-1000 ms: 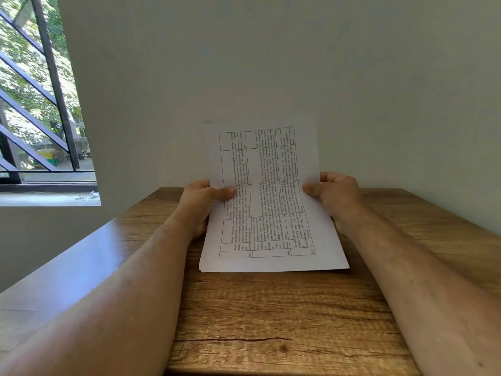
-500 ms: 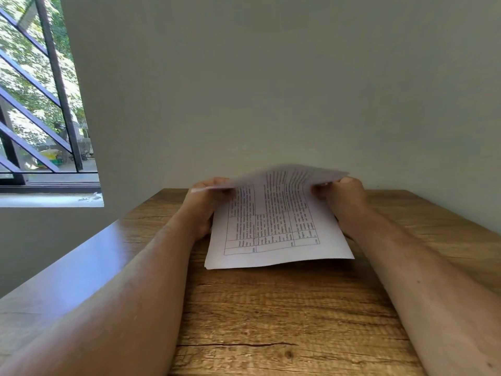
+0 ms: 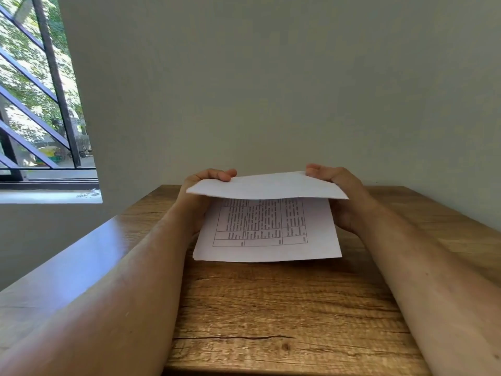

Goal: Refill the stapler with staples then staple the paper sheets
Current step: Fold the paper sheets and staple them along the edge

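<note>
From the head cam, both hands are clamped on the paper sheets [image 3: 267, 229], left hand [image 3: 202, 191] and right hand [image 3: 337, 194] pinching the far corners so the top edge folds toward the viewer. The near edge rests on the wooden table [image 3: 271, 308], probably to square up the stack. No stapler visible anywhere.
</note>
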